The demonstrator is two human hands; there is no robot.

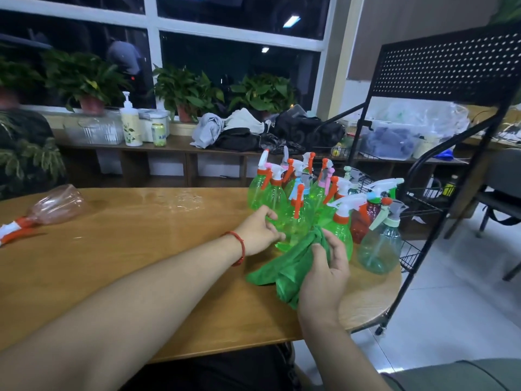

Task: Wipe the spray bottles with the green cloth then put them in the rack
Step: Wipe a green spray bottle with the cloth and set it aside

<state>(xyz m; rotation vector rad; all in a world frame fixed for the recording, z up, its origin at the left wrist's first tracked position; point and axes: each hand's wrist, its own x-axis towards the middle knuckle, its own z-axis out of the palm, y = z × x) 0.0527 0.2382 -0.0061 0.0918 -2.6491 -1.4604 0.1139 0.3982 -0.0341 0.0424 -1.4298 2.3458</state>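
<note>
Head view looks down on a green spray bottle [294, 221] with an orange trigger, standing upright at the near edge of a crowd of spray bottles [307, 182] on the right end of the bench [112, 249]. The left hand [259, 230] grips this bottle from its left side, fingers curled round the body and the thumb low on the front. The green cloth [279, 273] is bunched against the bottle's lower right side and trails down onto the bench. The right hand [324, 273] holds the cloth, palm turned up and inward, the thumb pinning the fabric against the fingers.

Most bottles in the group are green with orange or pink triggers. On the right stand a red bottle [363, 224] and, nearest the bench's rounded corner, a pale teal bottle [380, 246]. A red string bracelet [239, 248] circles the left wrist.

Just beyond the bench's right end stands the black rack [439, 131], with a perforated top panel and wire shelves below. Far to the left, well apart from the group, a pinkish bottle [56, 206] lies on its side. Behind, potted plants [183, 91], a pump dispenser [131, 122] and a heap of clothes [239, 131] line a low shelf under the window.
</note>
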